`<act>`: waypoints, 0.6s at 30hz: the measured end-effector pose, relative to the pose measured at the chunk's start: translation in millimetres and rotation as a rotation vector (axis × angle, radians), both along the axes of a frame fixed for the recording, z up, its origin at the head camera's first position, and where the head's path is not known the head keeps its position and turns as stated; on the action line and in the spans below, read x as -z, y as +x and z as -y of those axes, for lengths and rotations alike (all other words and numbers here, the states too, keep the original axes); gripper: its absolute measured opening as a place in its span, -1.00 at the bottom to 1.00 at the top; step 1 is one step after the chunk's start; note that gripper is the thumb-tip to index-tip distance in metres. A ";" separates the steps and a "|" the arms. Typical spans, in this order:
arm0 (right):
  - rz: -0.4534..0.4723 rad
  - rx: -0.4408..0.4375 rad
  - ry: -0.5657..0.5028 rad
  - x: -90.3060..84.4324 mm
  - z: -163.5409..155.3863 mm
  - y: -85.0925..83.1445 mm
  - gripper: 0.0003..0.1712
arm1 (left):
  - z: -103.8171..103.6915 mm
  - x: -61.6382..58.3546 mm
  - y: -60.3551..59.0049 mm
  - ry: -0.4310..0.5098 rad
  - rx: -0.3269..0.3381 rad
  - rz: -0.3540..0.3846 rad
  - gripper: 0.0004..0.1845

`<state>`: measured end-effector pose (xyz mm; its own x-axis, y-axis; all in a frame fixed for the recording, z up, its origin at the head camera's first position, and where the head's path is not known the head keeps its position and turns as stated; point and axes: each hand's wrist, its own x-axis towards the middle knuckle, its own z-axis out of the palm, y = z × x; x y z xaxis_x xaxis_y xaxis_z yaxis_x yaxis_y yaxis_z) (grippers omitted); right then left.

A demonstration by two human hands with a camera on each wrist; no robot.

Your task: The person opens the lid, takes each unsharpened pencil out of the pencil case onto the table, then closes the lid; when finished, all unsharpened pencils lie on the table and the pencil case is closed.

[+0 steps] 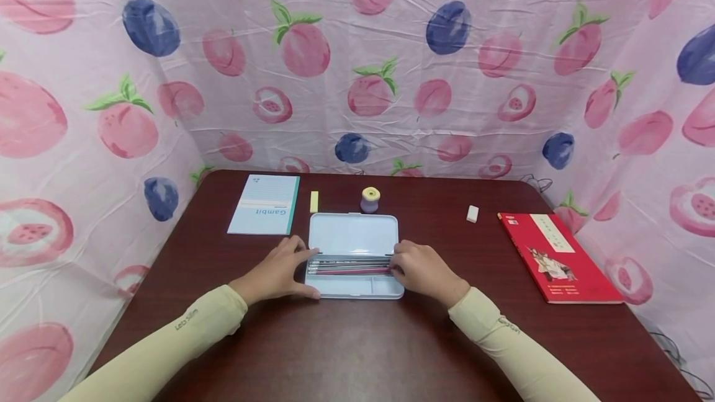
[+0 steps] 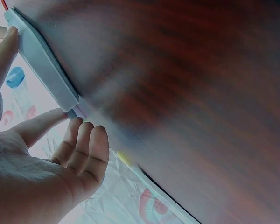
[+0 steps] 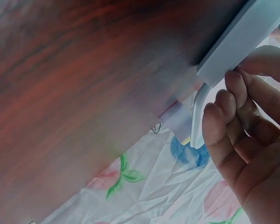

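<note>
A pale blue pencil case [image 1: 329,287] lies open on the table, lid tilted back. Several pencils [image 1: 349,267], one of them red, lie side by side in its rear compartment. My left hand [image 1: 277,270] spans the left end of the case, thumb at the front corner and index finger near the hinge. In the left wrist view, its other fingers are loosely bent beside the case [image 2: 44,63]. At the opposite end, my right hand [image 1: 427,273] reaches over the rim with curled fingers and pinches at the pencils' right ends. Its fingertips are partly hidden by the case wall.
Behind the case stand a purple-and-yellow spool-shaped item [image 1: 370,200] and a flat yellow strip [image 1: 314,201]. A notebook [image 1: 262,209] lies at back left. To the right are a white eraser [image 1: 472,213] and a red book [image 1: 558,259]. Patterned curtains surround the dark table [image 1: 357,346].
</note>
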<state>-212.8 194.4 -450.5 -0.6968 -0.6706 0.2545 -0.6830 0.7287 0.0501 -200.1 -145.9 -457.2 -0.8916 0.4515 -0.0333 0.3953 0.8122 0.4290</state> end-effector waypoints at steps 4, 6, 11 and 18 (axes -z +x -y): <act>-0.008 0.006 0.002 1.1 -0.9 -0.8 -0.92 | -0.3 -0.6 0.1 -0.002 0.001 -0.006 0.09; -0.013 0.007 0.000 1.9 -1.4 -0.6 -0.90 | -0.3 -0.7 0.1 0.000 0.003 -0.007 0.09; -0.012 0.015 -0.003 3.5 -3.2 1.5 -0.82 | -0.4 -0.5 0.1 0.002 0.004 -0.009 0.09; 0.001 0.020 0.030 4.6 -6.2 2.1 -0.81 | 0.2 -0.1 0.9 0.013 0.000 -0.001 0.09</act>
<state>-210.7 200.6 -455.0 -0.7102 -0.6639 0.2342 -0.6685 0.7403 0.0716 -199.2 -146.1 -457.1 -0.8915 0.4523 -0.0262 0.3963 0.8065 0.4389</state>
